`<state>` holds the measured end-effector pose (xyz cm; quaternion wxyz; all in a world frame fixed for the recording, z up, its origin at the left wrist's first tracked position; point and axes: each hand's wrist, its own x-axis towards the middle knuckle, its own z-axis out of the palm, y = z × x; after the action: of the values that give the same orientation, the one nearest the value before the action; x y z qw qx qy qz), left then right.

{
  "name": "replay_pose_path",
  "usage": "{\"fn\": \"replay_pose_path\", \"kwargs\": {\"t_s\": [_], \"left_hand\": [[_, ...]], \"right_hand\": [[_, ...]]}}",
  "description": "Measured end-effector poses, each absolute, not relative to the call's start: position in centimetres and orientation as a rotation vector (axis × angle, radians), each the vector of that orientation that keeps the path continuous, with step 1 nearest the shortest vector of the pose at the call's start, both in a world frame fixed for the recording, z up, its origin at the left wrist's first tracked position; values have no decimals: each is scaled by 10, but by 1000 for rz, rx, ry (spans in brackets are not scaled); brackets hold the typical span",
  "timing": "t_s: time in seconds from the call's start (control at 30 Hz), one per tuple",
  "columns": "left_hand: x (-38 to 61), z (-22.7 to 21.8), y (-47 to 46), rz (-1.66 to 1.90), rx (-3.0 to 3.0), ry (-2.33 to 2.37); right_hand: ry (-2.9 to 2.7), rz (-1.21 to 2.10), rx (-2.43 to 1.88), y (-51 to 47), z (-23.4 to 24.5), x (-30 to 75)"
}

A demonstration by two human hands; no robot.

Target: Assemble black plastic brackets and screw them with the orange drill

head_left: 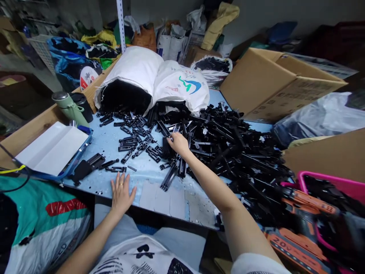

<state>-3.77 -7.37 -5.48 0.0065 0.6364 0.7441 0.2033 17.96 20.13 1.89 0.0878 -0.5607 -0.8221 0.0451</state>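
My left hand point(121, 193) lies flat on the blue table point(111, 142) near its front edge, fingers spread, holding nothing; a ring shows on one finger. My right hand point(178, 143) reaches forward to the middle of the table, fingers curled down onto a stack of black plastic parts point(166, 147). What the fingers grip, if anything, is hidden. A big heap of black plastic parts point(236, 152) covers the table's right half. More loose pieces point(134, 140) are scattered left of my right hand.
A white sack point(159, 80) spilling black parts lies at the back. An open cardboard box point(273, 83) stands back right. A white tray point(51, 150) and green flask point(70, 108) sit left. An orange cordless drill point(302, 224) and pink bin point(336, 186) are right.
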Motion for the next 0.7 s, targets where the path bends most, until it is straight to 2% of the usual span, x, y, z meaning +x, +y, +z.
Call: {"fn": "replay_pose_path", "kwargs": {"t_s": [0.17,0.3,0.43,0.57,0.7], "left_hand": [[-31,-32,-27,631,2088,2143],[8,-12,2,430,2110,2030],[71,-7,-11,213,2114,1904],[99,-16,-9,123,2090,1871],[103,-12,53,197,2052,1797]], "right_hand": [[-2383,180,-1895,149,10,157],[-2250,262,-2015,158,13,123],[-2184,410,-2050,173,30,117],[-2164,442,-1661,144,33,149],[-2000,583,-1289,93,20,196]]}}
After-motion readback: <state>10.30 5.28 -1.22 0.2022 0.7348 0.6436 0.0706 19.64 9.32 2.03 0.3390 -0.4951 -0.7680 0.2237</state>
